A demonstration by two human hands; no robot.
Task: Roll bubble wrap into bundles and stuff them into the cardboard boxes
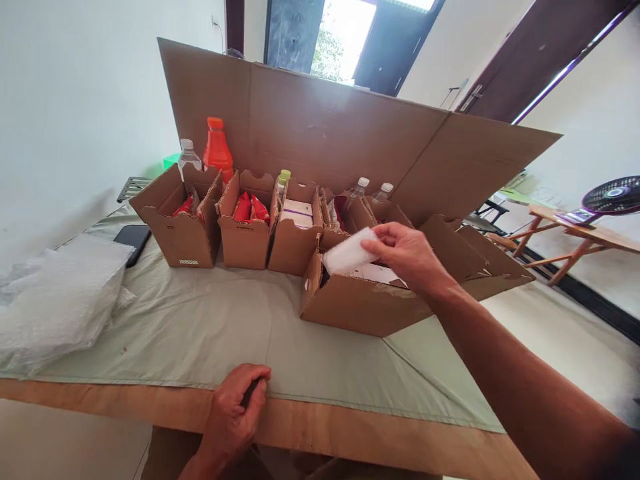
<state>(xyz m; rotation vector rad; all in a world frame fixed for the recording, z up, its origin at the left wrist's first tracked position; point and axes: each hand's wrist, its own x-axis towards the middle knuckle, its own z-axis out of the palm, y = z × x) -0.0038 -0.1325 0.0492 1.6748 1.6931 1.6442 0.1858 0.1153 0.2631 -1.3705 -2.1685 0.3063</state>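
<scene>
My right hand pinches a small white rectangular packet, slightly blurred, by its right end. It holds the packet tilted over the near cardboard box, which lies open on the cloth. White flat items show inside this box below the packet. My left hand rests at the table's front edge, fingers curled in against the thumb, with nothing visible in them. Behind the near box stands a row of cardboard boxes. One holds red packets, and another holds white boxes.
Bubble wrap lies piled at the left, beside a black phone. An orange bottle and clear bottles stand behind the row. A large cardboard panel rises at the back. Green cloth covers the table.
</scene>
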